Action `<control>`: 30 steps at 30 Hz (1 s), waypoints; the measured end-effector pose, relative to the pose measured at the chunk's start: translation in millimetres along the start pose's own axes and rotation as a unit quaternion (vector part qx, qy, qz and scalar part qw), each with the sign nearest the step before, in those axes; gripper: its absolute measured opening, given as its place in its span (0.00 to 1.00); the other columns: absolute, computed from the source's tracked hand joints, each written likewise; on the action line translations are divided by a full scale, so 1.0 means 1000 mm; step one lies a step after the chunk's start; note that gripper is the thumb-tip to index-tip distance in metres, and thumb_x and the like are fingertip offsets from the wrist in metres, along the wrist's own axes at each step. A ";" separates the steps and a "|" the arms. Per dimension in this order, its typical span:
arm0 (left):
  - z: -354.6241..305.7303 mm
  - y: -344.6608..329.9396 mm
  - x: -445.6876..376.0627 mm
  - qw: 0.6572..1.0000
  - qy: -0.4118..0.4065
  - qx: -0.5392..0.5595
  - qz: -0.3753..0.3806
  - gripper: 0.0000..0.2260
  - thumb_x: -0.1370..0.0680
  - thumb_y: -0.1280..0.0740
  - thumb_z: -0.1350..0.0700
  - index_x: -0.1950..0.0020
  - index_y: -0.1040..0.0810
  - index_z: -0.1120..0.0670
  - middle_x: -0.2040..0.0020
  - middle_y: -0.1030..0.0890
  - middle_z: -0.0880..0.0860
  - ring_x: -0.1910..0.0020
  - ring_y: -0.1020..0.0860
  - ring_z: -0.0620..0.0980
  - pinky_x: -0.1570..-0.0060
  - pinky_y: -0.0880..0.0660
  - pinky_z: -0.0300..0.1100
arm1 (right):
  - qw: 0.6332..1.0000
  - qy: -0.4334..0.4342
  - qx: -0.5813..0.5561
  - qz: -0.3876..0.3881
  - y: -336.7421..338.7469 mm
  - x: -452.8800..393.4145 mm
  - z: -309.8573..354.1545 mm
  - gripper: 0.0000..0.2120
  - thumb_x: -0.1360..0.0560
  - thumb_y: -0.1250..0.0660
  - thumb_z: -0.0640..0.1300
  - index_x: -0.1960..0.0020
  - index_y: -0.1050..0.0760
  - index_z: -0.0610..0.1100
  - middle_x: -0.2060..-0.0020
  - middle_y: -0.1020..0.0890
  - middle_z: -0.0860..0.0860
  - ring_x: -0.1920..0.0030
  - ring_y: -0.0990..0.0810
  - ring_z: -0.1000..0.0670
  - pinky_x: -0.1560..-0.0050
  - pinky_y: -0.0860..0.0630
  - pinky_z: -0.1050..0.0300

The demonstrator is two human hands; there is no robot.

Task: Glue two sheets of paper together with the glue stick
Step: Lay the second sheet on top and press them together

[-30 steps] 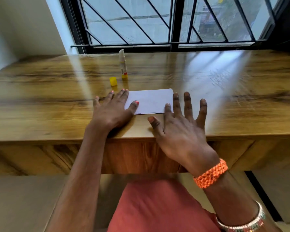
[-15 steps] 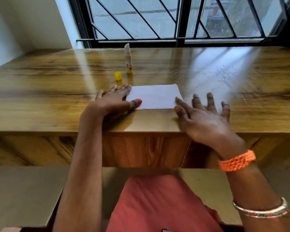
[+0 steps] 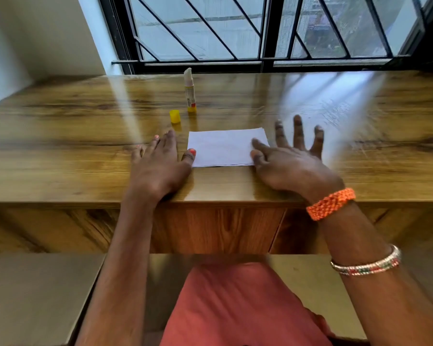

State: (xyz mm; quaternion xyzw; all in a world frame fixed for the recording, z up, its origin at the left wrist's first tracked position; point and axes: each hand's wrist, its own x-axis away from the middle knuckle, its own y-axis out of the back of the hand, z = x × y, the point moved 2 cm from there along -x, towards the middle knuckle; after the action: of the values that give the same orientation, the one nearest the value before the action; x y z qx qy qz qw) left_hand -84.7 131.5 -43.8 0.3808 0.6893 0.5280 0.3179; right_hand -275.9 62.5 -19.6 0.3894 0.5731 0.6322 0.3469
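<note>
A white paper (image 3: 224,148) lies flat on the wooden table (image 3: 335,136); whether it is one sheet or two stacked I cannot tell. My left hand (image 3: 160,163) rests flat at its left edge, the thumb touching the lower left corner. My right hand (image 3: 290,158) is spread at the right edge, thumb and forefinger over the paper's right side, the other fingers lifted. An uncapped glue stick (image 3: 190,92) stands upright behind the paper. Its yellow cap (image 3: 174,116) sits just to its left.
A window with black bars (image 3: 263,33) runs along the table's far edge. A white wall (image 3: 35,33) closes the left side. The table's front edge lies just under my wrists, with my red-clothed lap (image 3: 235,308) below.
My right hand has slid off the paper's lower right part to its right edge. My left hand stayed at the left edge with the thumb on the corner.
</note>
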 end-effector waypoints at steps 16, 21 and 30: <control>0.002 0.002 0.001 0.999 -0.011 0.030 0.004 0.33 0.20 0.50 0.42 0.25 0.68 0.49 0.21 0.53 0.51 0.23 0.54 0.46 0.25 0.58 0.52 | 0.997 0.017 0.000 0.080 0.008 -0.043 -0.033 0.22 0.20 0.60 0.60 0.26 0.59 0.66 0.24 0.64 0.52 0.27 0.72 0.44 0.31 0.73 0.38; 0.001 0.002 0.001 0.999 -0.003 0.031 0.009 0.34 0.21 0.49 0.41 0.25 0.68 0.49 0.21 0.53 0.50 0.23 0.54 0.46 0.25 0.58 0.52 | 0.993 0.102 0.051 0.038 -0.004 -0.037 0.017 0.24 0.21 0.63 0.62 0.25 0.60 0.62 0.24 0.63 0.52 0.27 0.73 0.43 0.32 0.74 0.36; 0.004 0.004 0.000 0.999 -0.011 0.029 0.023 0.33 0.21 0.49 0.41 0.24 0.66 0.48 0.21 0.53 0.50 0.23 0.55 0.45 0.25 0.59 0.49 | 0.976 0.200 0.047 0.073 -0.002 -0.066 0.037 0.23 0.21 0.63 0.62 0.27 0.61 0.67 0.24 0.64 0.52 0.28 0.75 0.44 0.33 0.74 0.39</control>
State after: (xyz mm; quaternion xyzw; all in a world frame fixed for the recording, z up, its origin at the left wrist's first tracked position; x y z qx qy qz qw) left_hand -80.6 134.4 -40.9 0.4115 0.6919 0.5104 0.3024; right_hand -212.8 21.6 -25.9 0.3117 0.6296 0.6935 0.1597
